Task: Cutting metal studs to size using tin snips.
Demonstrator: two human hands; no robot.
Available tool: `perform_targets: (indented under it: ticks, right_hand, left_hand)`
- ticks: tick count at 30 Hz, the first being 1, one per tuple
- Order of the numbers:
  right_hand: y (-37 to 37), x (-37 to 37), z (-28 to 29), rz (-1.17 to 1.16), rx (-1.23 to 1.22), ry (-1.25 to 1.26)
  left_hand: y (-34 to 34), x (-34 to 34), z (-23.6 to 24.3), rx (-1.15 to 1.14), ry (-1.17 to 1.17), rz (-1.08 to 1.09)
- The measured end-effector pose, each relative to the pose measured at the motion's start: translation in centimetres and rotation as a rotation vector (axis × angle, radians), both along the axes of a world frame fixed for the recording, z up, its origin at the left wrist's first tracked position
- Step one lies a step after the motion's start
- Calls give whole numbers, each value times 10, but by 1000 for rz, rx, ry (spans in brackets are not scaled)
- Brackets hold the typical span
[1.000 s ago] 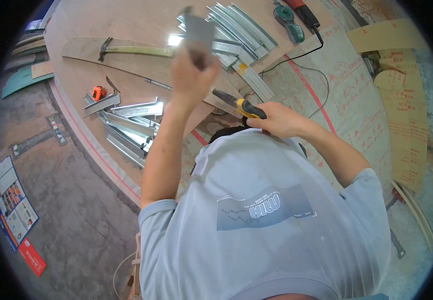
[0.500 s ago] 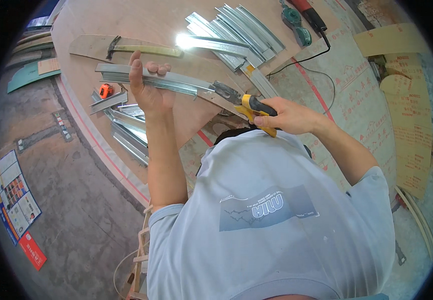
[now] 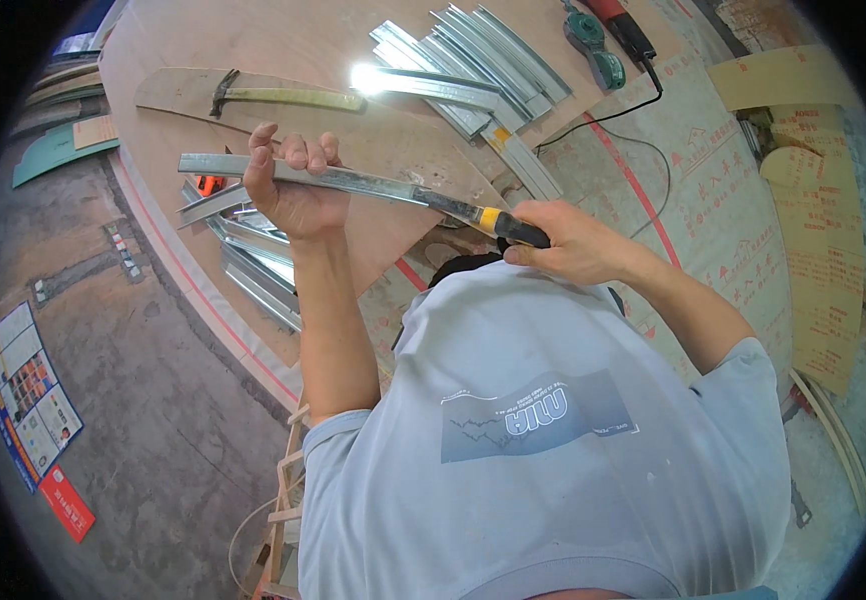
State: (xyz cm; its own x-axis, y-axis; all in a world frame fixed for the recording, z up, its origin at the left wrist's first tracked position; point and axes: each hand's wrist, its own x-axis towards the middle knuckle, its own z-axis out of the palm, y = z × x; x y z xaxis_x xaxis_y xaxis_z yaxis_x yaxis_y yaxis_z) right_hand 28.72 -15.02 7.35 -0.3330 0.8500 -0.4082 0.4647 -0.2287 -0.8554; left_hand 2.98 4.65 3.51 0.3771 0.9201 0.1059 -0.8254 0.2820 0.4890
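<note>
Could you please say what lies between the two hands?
The head view shows a long silver metal strip, then yellow-and-black pliers, from left hand to right hand.

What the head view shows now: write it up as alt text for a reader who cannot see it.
A person's left grip holds a silvery metal profile, its right end meeting the head of black-and-yellow pliers in the right grip. Beyond lie a claw hammer and stacked metal strips.
</note>
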Motion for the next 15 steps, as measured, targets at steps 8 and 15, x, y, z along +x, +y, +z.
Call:
perform_targets:
  ticks: [8, 15]
  right_hand:
    - [-2, 2, -11, -27, 21, 44]
    - [4, 1, -27, -52, 10, -86]
  left_hand:
    - [0, 1, -2, 33, -12, -3]
    - [-5, 9, 6, 98, 93, 29]
